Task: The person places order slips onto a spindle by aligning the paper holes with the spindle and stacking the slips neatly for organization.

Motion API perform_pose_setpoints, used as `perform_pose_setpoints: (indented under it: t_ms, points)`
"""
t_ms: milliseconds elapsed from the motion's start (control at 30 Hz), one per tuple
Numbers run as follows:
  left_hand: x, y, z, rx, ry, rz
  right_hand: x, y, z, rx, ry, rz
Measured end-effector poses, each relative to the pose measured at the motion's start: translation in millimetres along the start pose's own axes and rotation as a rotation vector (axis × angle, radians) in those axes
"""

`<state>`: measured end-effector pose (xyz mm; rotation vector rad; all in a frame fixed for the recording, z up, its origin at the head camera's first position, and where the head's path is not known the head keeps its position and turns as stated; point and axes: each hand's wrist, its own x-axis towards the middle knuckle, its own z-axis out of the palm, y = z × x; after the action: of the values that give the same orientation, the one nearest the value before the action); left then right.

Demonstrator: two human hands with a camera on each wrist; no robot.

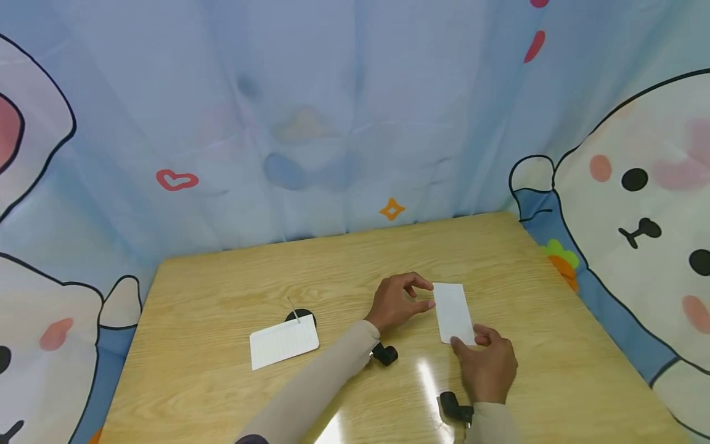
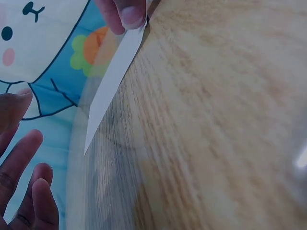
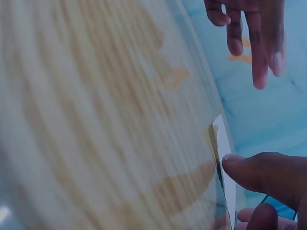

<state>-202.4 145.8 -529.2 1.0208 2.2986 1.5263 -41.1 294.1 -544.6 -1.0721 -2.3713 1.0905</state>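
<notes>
A blank white card (image 1: 453, 313) lies at a slant over the right half of the wooden table. My right hand (image 1: 488, 365) pinches its near end, the thumb (image 3: 254, 172) on the upper face and the fingers partly hidden beneath. Beside the card's far left edge is my left hand (image 1: 398, 301), thumb and fingers parted. The left wrist view shows the left-hand fingers (image 2: 29, 187) apart from the card (image 2: 112, 81), with nothing held.
To the left on the wooden table (image 1: 211, 290) is a white sheet (image 1: 284, 343) with faint lines. A black round object (image 1: 306, 312) with a thin light stick (image 1: 293, 306) sits behind it. A printed blue curtain (image 1: 333, 123) hangs along the table's far edge.
</notes>
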Motion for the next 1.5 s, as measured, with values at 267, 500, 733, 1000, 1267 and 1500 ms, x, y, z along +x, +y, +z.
perform_pose_setpoints:
  t_ms: [267, 500, 733, 1000, 1267, 1500]
  points:
    - [21.5, 1.4, 9.0, 0.046, -0.033, -0.024, -0.9, 1.0, -0.8, -0.005, 0.029, -0.003]
    - [37.8, 2.5, 15.1, 0.118, -0.063, -0.018, -0.9, 1.1, -2.0, 0.001, 0.032, 0.000]
    - [49.1, 3.1, 25.8, 0.170, -0.099, -0.013, -0.6, 2.7, -4.5, 0.012, 0.015, 0.008]
    - [58.0, 1.0, 36.9, 0.234, -0.083, -0.067, 0.8, 3.1, -7.9, 0.017, 0.016, 0.006]
    - [63.1, 4.3, 39.1, 0.287, -0.115, -0.087, 1.4, 2.8, -9.5, 0.026, 0.017, -0.005]
    - [63.7, 9.0, 39.9, 0.331, -0.126, -0.105, 1.3, 2.2, -9.6, 0.028, 0.017, 0.001]
